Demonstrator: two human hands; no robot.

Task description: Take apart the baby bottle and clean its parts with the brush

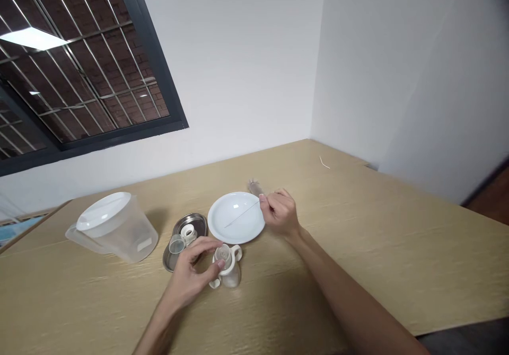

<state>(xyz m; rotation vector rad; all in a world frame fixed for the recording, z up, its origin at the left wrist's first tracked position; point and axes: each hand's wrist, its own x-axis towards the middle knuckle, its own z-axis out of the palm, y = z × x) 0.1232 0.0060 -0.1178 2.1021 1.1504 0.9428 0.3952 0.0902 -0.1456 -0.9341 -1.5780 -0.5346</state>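
A small clear baby bottle (231, 278) with a white collar and two white side handles stands on the table. My left hand (193, 270) curls round its top, thumb and fingertips on the clear round piece (223, 256) at the mouth. My right hand (279, 213) is closed in a fist above the right rim of a white plate (217, 227). From the fist a thin wire-like rod (242, 215) slants down left over the plate. A bristly brush head (255, 187) shows just behind the fist; whether it joins the rod I cannot tell.
Left of the plate, a metal tray (168, 259) holds a clear cup (177, 244) and a white ring-shaped piece (188, 232). A lidded translucent pitcher (123, 233) stands further left. A thin white curved strip (324, 163) lies at the back right, near the walls.
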